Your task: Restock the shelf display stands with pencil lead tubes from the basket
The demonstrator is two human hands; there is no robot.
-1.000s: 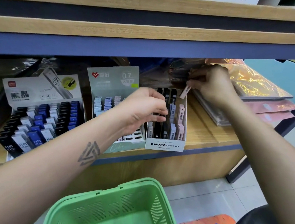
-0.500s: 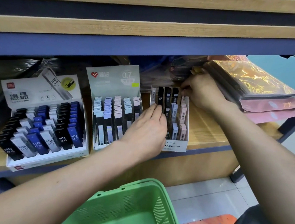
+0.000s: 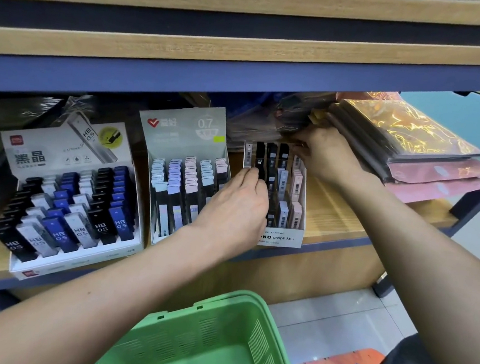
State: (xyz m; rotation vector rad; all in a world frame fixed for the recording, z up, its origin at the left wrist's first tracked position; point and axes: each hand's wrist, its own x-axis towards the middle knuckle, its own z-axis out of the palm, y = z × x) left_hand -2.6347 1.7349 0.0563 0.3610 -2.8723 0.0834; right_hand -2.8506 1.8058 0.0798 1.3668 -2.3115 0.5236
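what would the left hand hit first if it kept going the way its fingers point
Probably the black lead tubes at the back of the MONO display stand; the left hand points up and away into that box, its fingertips already there. Depth is unclear.

three stands (image 3: pixel 281 237) on shelf (image 3: pixel 334 219), basket (image 3: pixel 219 339) below

Green basket (image 3: pixel 206 350) with slotted walls. Left display box (image 3: pixel 70 149) white and grey, tubes black, white, blue. Middle box (image 3: pixel 179 130) grey-green with red heart logo, tube caps pale blue, lilac, pink. Right box (image 3: pixel 283 238) white, tubes black, white, pink. Wood-grain shelf (image 3: pixel 334 216), navy edge. Gold and pink packets (image 3: pixel 411 138).
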